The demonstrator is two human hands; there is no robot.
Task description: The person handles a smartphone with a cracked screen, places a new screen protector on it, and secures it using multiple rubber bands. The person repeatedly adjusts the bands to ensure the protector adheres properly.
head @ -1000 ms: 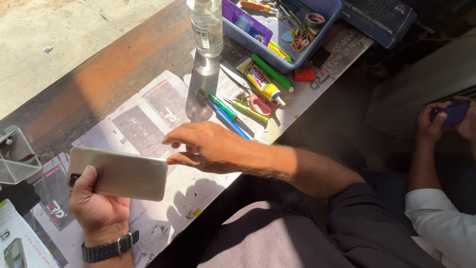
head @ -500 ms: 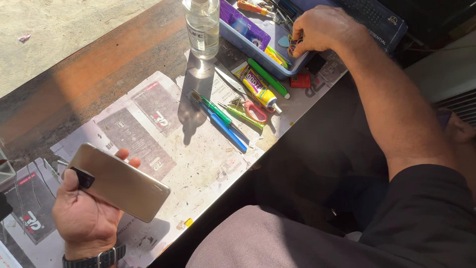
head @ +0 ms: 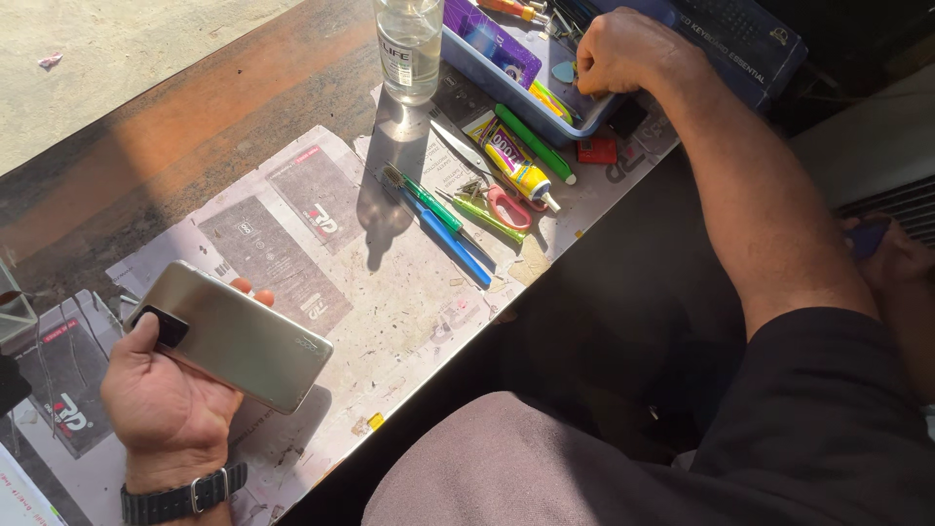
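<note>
the worktable (head: pixel 243 127) fills the left and centre of the frame, its top papered with printed sheets (head: pixel 292 234) that run from the lower left up toward the top centre. the blue tray (head: pixel 516 97) of small tools sits at the top centre-right, with a dark flat box (head: pixel 740 44) just behind it at the upper right. a clear bottle (head: pixel 409 44) stands upright at the top centre, casting a long shadow down the paper.

the phone (head: pixel 234 336) is at the lower left, back side up, pale gold, raised off the table. the left hand (head: pixel 170 404) is clamped around it, thumb near the dark camera block, fingertips showing past the far edge. a watch (head: pixel 185 497) sits on that wrist.

the right hand (head: pixel 628 54) is at the top right, curled down into the tray with the fingers drawn together; whether they have closed on anything i cannot tell, since the knuckles hide the tips.

below the tray lie a glue tube (head: pixel 511 161), a green pen (head: pixel 536 146), a toothbrush (head: pixel 419 200), a blue pen (head: pixel 453 248), scissors (head: pixel 497 209) and a small red piece (head: pixel 596 151).

judged from this, the step in hand is picking a tool from the tray. done well, it wants the phone kept level and gripped by its edges, and the fingers sorting lightly so the sharp tools do not tip out.
</note>
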